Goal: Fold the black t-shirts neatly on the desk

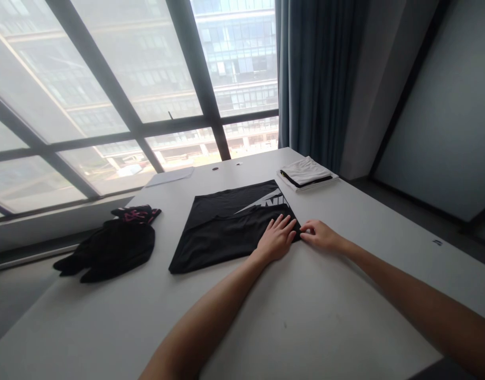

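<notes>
A black garment [222,232] with a white print near its right edge lies folded flat on the white table [325,316]. My left hand [277,238] rests palm down on its near right part, fingers spread. At the garment's near right corner, my right hand [319,235] pinches the edge of the cloth between thumb and fingers.
Black clothing [115,248] lies bunched at the left, a pink-patterned piece at its top. Folded white cloths [306,173] with a black strip sit at the back right. A pale sheet [170,176] lies near the window; a dark curtain [317,79] hangs behind.
</notes>
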A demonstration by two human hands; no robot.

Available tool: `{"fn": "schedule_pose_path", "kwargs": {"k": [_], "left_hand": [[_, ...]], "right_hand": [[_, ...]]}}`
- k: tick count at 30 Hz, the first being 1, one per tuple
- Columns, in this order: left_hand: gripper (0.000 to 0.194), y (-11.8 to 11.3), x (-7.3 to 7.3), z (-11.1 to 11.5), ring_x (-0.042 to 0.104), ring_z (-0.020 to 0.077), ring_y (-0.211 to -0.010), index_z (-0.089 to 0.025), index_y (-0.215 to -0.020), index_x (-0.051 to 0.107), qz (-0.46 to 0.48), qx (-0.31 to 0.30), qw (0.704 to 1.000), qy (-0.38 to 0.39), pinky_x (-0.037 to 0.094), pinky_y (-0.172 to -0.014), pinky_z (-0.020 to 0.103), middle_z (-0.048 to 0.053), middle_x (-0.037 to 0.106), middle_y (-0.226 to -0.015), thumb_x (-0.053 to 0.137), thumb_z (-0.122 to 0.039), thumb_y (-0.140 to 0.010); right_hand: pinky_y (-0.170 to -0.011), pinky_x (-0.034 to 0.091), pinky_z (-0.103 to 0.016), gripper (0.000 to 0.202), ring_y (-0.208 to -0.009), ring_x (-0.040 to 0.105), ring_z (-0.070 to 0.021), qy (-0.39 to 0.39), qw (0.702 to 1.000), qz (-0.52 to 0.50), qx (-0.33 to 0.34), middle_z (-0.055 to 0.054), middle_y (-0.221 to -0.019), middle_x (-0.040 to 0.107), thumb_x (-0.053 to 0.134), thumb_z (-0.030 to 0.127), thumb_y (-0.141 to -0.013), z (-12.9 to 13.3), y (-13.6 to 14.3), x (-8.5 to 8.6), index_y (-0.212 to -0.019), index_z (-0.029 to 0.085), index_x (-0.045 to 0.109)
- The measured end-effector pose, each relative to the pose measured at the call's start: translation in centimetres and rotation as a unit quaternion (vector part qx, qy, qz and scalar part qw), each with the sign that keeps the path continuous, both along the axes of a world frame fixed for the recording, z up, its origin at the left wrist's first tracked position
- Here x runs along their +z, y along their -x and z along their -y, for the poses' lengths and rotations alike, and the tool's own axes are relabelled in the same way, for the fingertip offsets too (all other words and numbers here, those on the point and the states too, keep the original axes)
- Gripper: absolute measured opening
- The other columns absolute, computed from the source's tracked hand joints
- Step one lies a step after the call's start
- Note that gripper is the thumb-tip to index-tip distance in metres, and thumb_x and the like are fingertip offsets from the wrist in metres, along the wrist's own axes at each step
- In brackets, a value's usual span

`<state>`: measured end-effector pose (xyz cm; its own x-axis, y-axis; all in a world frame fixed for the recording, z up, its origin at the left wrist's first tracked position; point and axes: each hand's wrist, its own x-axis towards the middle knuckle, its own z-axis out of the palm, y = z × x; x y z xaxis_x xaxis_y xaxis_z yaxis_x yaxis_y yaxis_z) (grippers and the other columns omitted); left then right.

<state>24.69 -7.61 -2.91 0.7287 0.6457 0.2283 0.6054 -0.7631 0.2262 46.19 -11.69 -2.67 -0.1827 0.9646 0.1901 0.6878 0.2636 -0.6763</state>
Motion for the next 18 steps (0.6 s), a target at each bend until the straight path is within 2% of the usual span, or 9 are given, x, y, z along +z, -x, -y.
{"fn": "schedule_pose_path", "kwargs": {"k": [3, 7, 10, 12, 14, 18], "left_hand": [[0.055, 0.0, -0.2, -0.1, 0.022, 0.0284, -0.153, -0.030, -0.157, 0.035, -0.016, -0.007, 1.000, 0.003, 0.021, -0.123, 0.053, 0.004, 0.031, -0.164, 0.029, -0.050, -0.105], [0.055, -0.2, -0.4, -0.1, 0.023, 0.0292, -0.153, -0.032, -0.157, 0.035, -0.022, -0.002, 1.000, 0.005, 0.020, -0.123, 0.054, 0.003, 0.030, -0.165, 0.032, -0.050, -0.105], [0.056, -0.2, -0.2, 0.0, 0.022, 0.0295, -0.153, -0.031, -0.157, 0.034, -0.017, -0.007, 1.000, 0.018, 0.018, -0.123, 0.055, 0.004, 0.029, -0.165, 0.032, -0.050, -0.104], [0.057, -0.1, 0.3, 0.0, 0.021, 0.0276, -0.154, -0.029, -0.159, 0.031, -0.005, -0.013, 0.999, 0.048, 0.019, -0.123, 0.054, 0.005, 0.028, -0.165, 0.031, -0.047, -0.105], [0.056, 0.2, 1.4, -0.1, 0.022, 0.0254, -0.154, -0.027, -0.159, 0.030, 0.012, -0.021, 0.996, 0.080, 0.022, -0.123, 0.053, 0.005, 0.029, -0.165, 0.028, -0.046, -0.105], [0.053, 1.9, 4.3, -1.6, 0.030, 0.0250, -0.151, -0.027, -0.153, 0.041, -0.003, -0.015, 0.996, 0.091, 0.023, -0.122, 0.052, 0.007, 0.038, -0.161, 0.036, -0.047, -0.104]], "right_hand": [[-0.073, 0.045, -0.029, 0.028, -0.075, 0.059, -0.0194, -0.008, 0.999, 0.031, -0.036, -0.007, -0.086, 0.071, 0.059, 0.038, -0.085, 0.0, 0.2, -0.2, -0.079, 0.017, 0.077], [-0.073, 0.042, -0.030, 0.039, -0.073, 0.058, -0.0196, -0.011, 0.992, 0.101, -0.079, -0.007, -0.073, 0.066, 0.054, 0.038, -0.090, -0.1, 0.6, -0.2, -0.058, 0.019, 0.065], [-0.078, 0.043, -0.032, 0.039, -0.079, 0.059, -0.0217, -0.021, 0.984, 0.148, -0.102, -0.009, -0.080, 0.065, 0.055, 0.042, -0.090, 0.0, 1.1, -0.4, -0.059, 0.020, 0.063], [-0.083, 0.045, -0.033, 0.029, -0.085, 0.060, -0.0233, -0.022, 0.979, 0.167, -0.116, -0.010, -0.085, 0.066, 0.058, 0.037, -0.088, 0.2, 1.2, -0.7, -0.066, 0.019, 0.066], [-0.088, 0.046, -0.035, 0.017, -0.091, 0.061, -0.0247, -0.036, 0.977, 0.168, -0.127, -0.011, -0.093, 0.068, 0.058, 0.029, -0.087, 0.4, 1.2, -1.0, -0.082, 0.019, 0.070], [-0.102, 0.045, -0.042, 0.032, -0.114, 0.059, -0.0280, -0.131, 0.974, 0.131, -0.127, -0.014, -0.120, 0.067, 0.048, 0.029, -0.094, 0.6, 2.0, -1.0, -0.118, 0.017, 0.066]]}}
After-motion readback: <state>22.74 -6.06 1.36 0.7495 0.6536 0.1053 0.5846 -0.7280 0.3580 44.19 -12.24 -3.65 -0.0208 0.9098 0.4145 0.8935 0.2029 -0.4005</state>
